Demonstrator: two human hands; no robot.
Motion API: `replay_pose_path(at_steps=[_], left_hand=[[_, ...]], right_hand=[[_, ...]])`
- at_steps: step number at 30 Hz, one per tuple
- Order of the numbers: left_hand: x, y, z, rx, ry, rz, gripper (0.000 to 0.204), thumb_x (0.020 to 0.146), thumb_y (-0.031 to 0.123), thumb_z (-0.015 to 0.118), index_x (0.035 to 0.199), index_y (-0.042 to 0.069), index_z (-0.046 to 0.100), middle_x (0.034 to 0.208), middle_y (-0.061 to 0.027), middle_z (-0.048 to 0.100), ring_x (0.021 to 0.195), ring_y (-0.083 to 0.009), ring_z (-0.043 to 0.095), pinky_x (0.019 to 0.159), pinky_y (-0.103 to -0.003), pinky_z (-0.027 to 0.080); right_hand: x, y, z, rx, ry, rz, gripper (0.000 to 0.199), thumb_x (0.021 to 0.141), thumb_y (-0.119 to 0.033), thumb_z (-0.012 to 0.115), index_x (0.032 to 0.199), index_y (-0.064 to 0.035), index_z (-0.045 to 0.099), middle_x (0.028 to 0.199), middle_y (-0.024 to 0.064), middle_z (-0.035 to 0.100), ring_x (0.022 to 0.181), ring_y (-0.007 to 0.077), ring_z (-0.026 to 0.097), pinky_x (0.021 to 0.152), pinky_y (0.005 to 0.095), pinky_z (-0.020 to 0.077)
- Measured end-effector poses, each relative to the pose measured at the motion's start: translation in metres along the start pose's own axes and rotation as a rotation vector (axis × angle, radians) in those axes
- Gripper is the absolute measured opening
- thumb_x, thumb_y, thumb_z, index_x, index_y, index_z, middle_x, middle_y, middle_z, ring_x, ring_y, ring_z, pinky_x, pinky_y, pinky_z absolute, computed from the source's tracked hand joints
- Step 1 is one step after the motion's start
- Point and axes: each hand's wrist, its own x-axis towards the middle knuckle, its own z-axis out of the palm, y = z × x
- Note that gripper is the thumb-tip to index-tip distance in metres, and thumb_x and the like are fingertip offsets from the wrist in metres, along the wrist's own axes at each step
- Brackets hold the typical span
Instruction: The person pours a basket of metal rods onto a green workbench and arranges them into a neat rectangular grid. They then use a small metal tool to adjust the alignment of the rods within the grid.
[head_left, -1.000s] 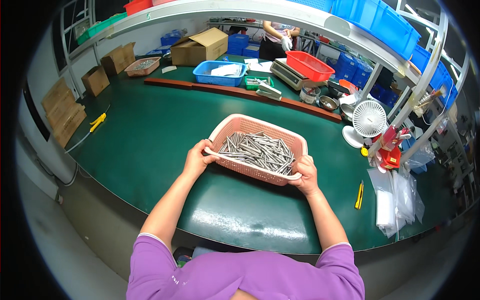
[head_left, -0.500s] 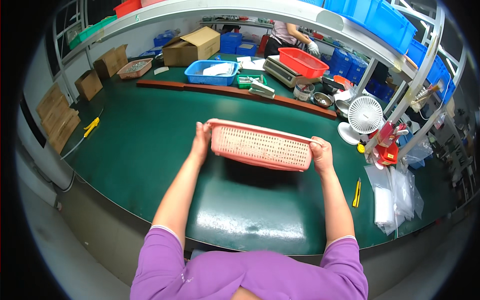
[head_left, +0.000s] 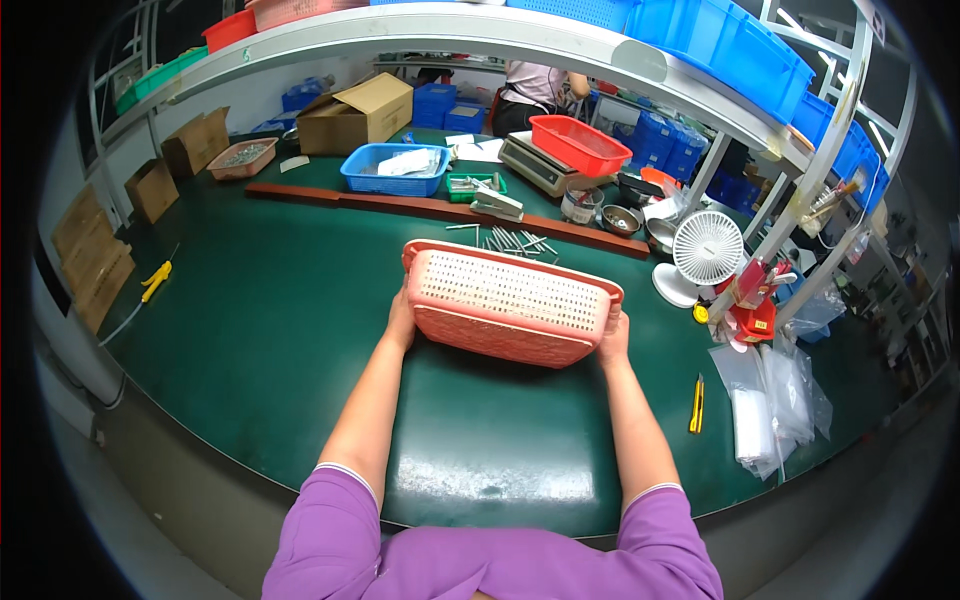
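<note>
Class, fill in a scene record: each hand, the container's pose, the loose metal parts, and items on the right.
left hand: grips left end of pink perforated plastic basket
right hand: grips its right end
basket pose: tipped away, underside showing, inside hidden
loose parts: slim metal rods on green tabletop, beyond basket
right side: yellow utility knife, clear plastic bags, white fan

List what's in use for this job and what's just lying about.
In use:
left hand, right hand
tilted pink basket, held by both
metal pins beyond it

Lying about:
yellow cutter
white fan
clear plastic bags
blue basket
</note>
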Motion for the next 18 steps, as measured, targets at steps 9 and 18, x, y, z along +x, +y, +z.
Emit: replay_pose_path(at_steps=[9,18], left_hand=[[-0.015,0.023,0.021,0.363,0.02,0.092,0.075,0.106,0.061,0.023,0.153,0.003,0.037,0.153,-0.0181,0.044,0.145,-0.0312,0.037,0.119,-0.038,0.027],[-0.019,0.023,0.023,0.528,-0.093,0.263,0.09,0.098,0.074,0.028,0.159,0.009,0.024,0.162,-0.0174,0.03,0.152,-0.0339,0.023,0.122,-0.04,0.022]], right_hand=[[0.061,-0.005,0.027,0.173,0.214,0.226,0.085,0.095,-0.073,0.045,0.118,0.0063,0.067,0.108,0.0132,0.071,0.093,0.0221,0.067,0.083,0.0353,0.0535],[0.101,-0.004,0.022,0.261,0.324,0.456,0.074,0.098,-0.062,0.053,0.123,0.0072,0.066,0.111,0.0137,0.071,0.092,0.0205,0.067,0.08,0.032,0.0528]])
